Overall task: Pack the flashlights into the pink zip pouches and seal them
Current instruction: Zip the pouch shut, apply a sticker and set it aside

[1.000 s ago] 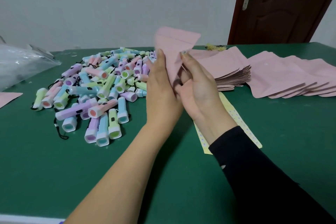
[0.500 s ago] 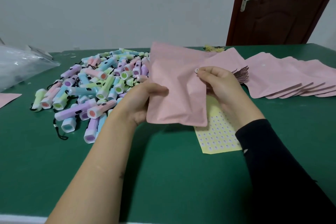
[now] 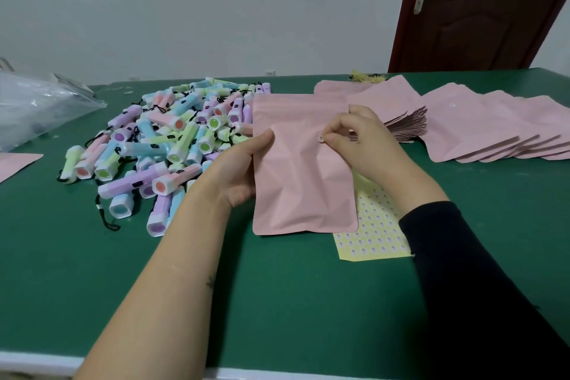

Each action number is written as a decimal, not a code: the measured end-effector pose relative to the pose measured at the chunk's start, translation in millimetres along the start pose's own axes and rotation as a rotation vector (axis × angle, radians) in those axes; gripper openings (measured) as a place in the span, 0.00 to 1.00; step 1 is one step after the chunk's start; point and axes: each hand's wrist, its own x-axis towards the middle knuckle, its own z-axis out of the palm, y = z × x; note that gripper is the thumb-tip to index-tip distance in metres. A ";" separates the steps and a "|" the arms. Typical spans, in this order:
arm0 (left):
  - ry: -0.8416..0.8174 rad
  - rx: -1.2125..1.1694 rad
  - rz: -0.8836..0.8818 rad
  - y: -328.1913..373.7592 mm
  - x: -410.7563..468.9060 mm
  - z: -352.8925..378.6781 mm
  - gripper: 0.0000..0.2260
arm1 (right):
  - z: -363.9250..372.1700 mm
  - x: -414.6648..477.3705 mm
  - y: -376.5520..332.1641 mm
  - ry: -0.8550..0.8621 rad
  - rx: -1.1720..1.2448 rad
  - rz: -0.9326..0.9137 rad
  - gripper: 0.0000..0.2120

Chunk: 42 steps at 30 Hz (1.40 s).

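Left hand (image 3: 239,169): thumb on the front, fingers behind, gripping the left edge of one pink pouch (image 3: 302,188) and holding it upright just above the table (image 3: 92,271).
Right hand (image 3: 364,139): fingers curled, thumb and forefinger pinching a small round sticker (image 3: 320,139) against the pouch's face, near its right edge.
What has changed: a second ago the pouch was raised and folded between both hands. Half a second ago it was tilted, with the right hand coming in. Now it faces me squarely and the sticker touches it.
Meaning for the task: my guess is that this is a labelling step before filling. I cannot tell whether the pouch is open or whether anything is inside.
Flashlights (image 3: 172,139): heaped just left of and beyond the left hand. Neither hand holds one, so packing and sealing look to lie ahead.
Sticker sheet (image 3: 373,231): flat on the table below the right wrist, partly hidden behind the pouch.
Stack of pouches (image 3: 404,123): just past the right hand's knuckles.
Fanned pouches (image 3: 481,129): further right of that hand. One shows a white dot much like this sticker.
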 end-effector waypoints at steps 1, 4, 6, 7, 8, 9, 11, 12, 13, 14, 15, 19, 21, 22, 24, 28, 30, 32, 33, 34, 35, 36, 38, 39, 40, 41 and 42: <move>-0.003 0.000 0.002 0.1 0.0 0.1 0.13 | 2.2 0.2 1.5 0.023 -0.025 -0.005 0.04; -0.023 -0.015 0.000 -0.2 0.1 0.1 0.13 | 5.8 0.8 3.9 0.097 -0.138 -0.043 0.03; -0.042 -0.030 -0.003 -0.5 0.5 -0.6 0.14 | 7.0 0.7 4.2 0.130 -0.204 -0.081 0.03; -0.054 -0.038 -0.004 -0.7 0.7 -1.0 0.14 | 7.4 0.3 4.0 0.141 -0.223 -0.096 0.04; -0.065 -0.046 -0.003 -0.8 1.0 -1.3 0.13 | 7.6 -0.3 3.5 0.149 -0.234 -0.107 0.04; -0.075 -0.054 -0.001 -0.9 1.2 -1.5 0.13 | 7.6 -1.1 2.6 0.156 -0.241 -0.113 0.04; -0.091 -0.061 0.005 -0.9 1.6 -1.8 0.12 | 7.5 -2.2 0.7 0.162 -0.256 -0.120 0.04; -0.093 -0.059 0.008 -1.0 1.9 -1.7 0.12 | 7.5 -2.6 -0.1 0.166 -0.269 -0.125 0.05; -0.094 -0.056 0.011 -1.0 2.1 -1.8 0.13 | 7.9 -2.8 -0.7 0.172 -0.287 -0.129 0.05; -0.096 -0.055 0.014 -0.8 2.3 -1.6 0.14 | 8.2 -2.9 -1.4 0.178 -0.308 -0.130 0.05; -0.100 -0.058 0.016 -0.6 2.3 -1.4 0.15 | 8.7 -2.9 -2.2 0.184 -0.328 -0.128 0.06; -0.115 -0.080 0.024 0.2 2.8 -1.5 0.18 | 10.8 -3.1 -5.0 0.206 -0.370 -0.139 0.07; -0.123 -0.092 0.033 0.0 2.9 -1.5 0.17 | 11.7 -3.3 -6.5 0.215 -0.386 -0.139 0.08; -0.128 -0.095 0.037 -0.2 2.7 -1.5 0.16 | 12.1 -3.3 -6.9 0.219 -0.397 -0.138 0.08; -0.136 -0.096 0.045 -0.2 2.5 -1.5 0.16 | 13.2 -3.5 -7.2 0.223 -0.424 -0.142 0.09; -0.149 -0.095 0.063 0.2 1.8 -1.2 0.13 | 16.8 -4.0 -7.2 0.241 -0.430 -0.135 0.09; -0.146 -0.089 0.065 0.5 1.5 -1.2 0.13 | 18.0 -4.0 -7.9 0.263 -0.372 -0.105 0.09; -0.140 -0.095 0.068 0.7 1.4 -1.2 0.14 | 18.4 -4.4 -7.6 0.266 -0.343 -0.098 0.10; -0.139 -0.104 0.071 0.8 1.3 -1.1 0.14 | 18.3 -4.7 -7.3 0.263 -0.341 -0.106 0.10; -0.139 -0.116 0.075 0.8 1.2 -1.1 0.14 | 18.4 -4.9 -7.3 0.260 -0.341 -0.114 0.11; -0.142 -0.129 0.079 0.9 1.1 -1.3 0.13 | 18.7 -4.9 -7.5 0.259 -0.341 -0.119 0.11; -0.144 -0.142 0.082 0.8 1.2 -1.5 0.13 | 19.6 -4.7 -7.9 0.262 -0.334 -0.117 0.11; -0.150 -0.158 0.085 1.0 1.2 -1.8 0.12 | 21.5 -4.2 -9.8 0.277 -0.279 -0.097 0.11; -0.150 -0.161 0.087 1.3 1.2 -1.9 0.12 | 22.0 -4.1 -10.9 0.285 -0.225 -0.079 0.11; -0.146 -0.158 0.089 1.4 1.2 -1.9 0.12 | 22.1 -4.2 -12.0 0.290 -0.160 -0.060 0.11; -0.140 -0.151 0.091 1.6 1.2 -1.8 0.12 | 21.9 -4.4 -12.8 0.290 -0.100 -0.041 0.11; -0.134 -0.147 0.092 1.7 1.1 -1.6 0.12 | 21.6 -4.3 -13.3 0.287 -0.054 -0.025 0.11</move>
